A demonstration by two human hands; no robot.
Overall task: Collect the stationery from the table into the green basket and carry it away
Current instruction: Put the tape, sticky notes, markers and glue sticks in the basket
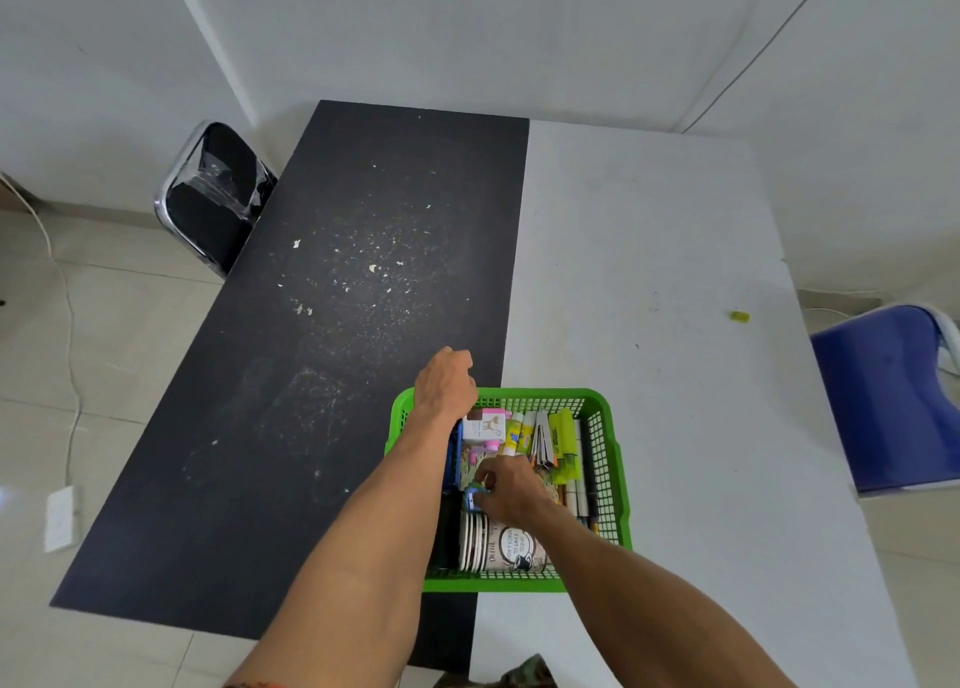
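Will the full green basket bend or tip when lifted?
The basket is mesh plastic, so it may flex. It is packed full, so probably heavy. Gripped by the left hand at one corner only, it would likely tilt.

White walls [467,22], pale tiled floor [104,323]; black chair [218,193] left, blue chair [893,401] right (both beside the table [649,219]).

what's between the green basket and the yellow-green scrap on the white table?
Nothing: head view shows bare white tabletop between green basket and yellow-green scrap.
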